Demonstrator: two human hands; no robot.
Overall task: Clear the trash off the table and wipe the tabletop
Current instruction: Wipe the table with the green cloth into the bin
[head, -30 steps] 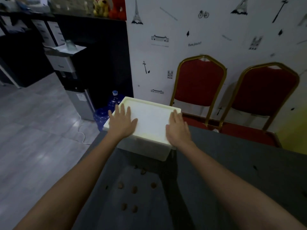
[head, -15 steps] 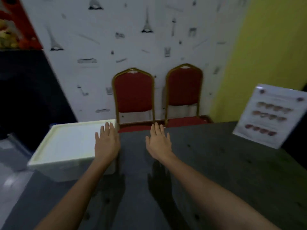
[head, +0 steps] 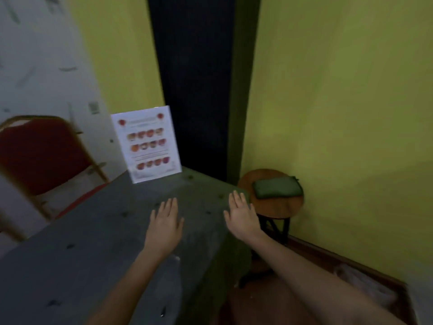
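Both hands are held flat above the grey table (head: pixel 93 231), fingers straight and nothing gripped: the left hand (head: pixel 165 222) over the tabletop, the right hand (head: pixel 242 215) over its right-hand corner. Whether the palms touch the surface cannot be told. Small dark specks of trash (head: pixel 125 214) are scattered across the tabletop, some just beyond the fingertips. A laminated menu sheet (head: pixel 147 143) printed with rows of dishes is stood upright at the far edge of the table, against a dark panel (head: pixel 196 78) set between yellow walls (head: pixel 339 102). Just beside the table's corner a round wooden stool (head: pixel 276 205) is seen, with a green pouch (head: pixel 277 188) laid on its seat. A red chair with a gold frame (head: pixel 39 156) is placed at the far left.

Compared with half a second earlier, the view is swung to the right: the white bin and the second chair are no longer seen, the menu sheet is brought toward the centre, and the stool is newly shown. The hands are kept flat and spread further apart.
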